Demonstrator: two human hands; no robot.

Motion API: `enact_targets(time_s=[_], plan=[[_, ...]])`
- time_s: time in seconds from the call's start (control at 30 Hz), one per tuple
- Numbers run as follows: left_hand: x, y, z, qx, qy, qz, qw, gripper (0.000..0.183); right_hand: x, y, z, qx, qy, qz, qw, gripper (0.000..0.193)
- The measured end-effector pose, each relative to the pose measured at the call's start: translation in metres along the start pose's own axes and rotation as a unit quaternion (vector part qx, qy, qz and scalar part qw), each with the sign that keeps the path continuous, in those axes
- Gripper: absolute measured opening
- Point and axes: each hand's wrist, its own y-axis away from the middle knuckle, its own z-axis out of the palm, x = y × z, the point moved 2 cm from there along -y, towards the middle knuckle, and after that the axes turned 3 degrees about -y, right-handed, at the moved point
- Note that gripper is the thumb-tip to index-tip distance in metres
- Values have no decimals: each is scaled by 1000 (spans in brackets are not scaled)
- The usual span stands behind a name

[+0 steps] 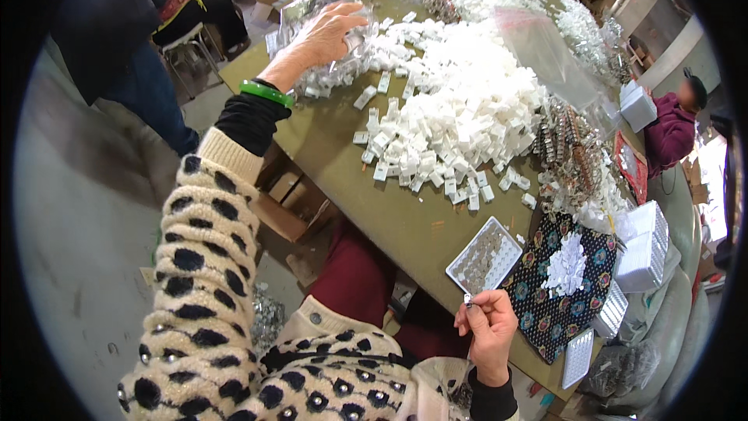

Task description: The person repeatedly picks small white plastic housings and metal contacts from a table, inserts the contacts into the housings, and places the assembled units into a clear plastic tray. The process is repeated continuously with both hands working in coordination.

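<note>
At the far left corner of the table, my left hand (321, 34) is closed over a crinkled clear plastic bag (292, 17) with pale pieces in it; its fingertips are partly hidden. A green bangle (267, 93) is round that wrist. Near the table's front edge, my right hand (489, 333) pinches a tiny white and metallic piece (467, 299) between thumb and fingers. Just beyond it lies a white plastic tray (510, 248) with many small greyish pieces in it. A large heap of small white plastic housings (467, 101) covers the middle of the table.
Right of the tray, a dark patterned cloth (538, 296) bears a pile of thin white pieces (567, 267). Stacked white trays (643, 245) stand beyond it. Metal strips (567, 144) and a clear bag (545, 54) flank the heap. People (676, 131) sit around the table.
</note>
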Motion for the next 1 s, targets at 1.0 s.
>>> enact_targets(time_s=[1.0], plan=[[211, 112, 15, -17, 551, -177, 816, 16, -26, -16, 11, -18, 20, -218, 976, 10]])
